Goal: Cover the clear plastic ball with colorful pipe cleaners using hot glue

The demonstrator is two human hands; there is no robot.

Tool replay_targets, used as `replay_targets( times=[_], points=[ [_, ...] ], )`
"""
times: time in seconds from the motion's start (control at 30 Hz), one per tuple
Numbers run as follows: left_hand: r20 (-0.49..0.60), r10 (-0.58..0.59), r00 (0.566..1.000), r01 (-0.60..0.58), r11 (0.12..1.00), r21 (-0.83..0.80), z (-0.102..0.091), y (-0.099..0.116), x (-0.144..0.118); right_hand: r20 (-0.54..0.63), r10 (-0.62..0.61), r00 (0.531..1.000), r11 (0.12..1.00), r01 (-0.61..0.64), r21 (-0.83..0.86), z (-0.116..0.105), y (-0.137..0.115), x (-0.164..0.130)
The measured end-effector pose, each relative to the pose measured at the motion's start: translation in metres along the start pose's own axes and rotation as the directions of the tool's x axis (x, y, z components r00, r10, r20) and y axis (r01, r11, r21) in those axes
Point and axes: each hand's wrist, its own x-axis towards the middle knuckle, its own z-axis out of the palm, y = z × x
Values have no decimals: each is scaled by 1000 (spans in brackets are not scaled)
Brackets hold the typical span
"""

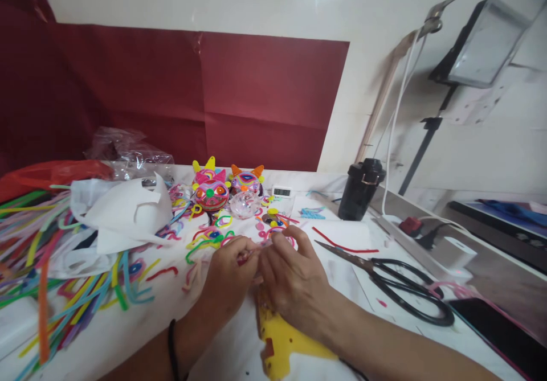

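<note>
Between the two hands, at mid-table, a short red pipe-cleaner piece [244, 257] is pinched crosswise by the left hand [226, 281] and right hand [294, 281], both closed, equally near.

A short pink pipe cleaner piece [247, 255], bent, is pinched between the left hand [228, 275] and right hand [290, 281], fingertips touching.
</note>
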Motion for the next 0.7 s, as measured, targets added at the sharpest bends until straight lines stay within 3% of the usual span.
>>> replay_targets(
  times=[0.33,0.7],
  points=[
    [-41,-25,999,25,1000,-1,1,5,-1,-138,137,981,980,-114,161,-3,11,6],
    [-66,12,998,-13,1000,-13,0,11,-1,-150,319,936,909,-257,328,-8,13,8]
  ],
)
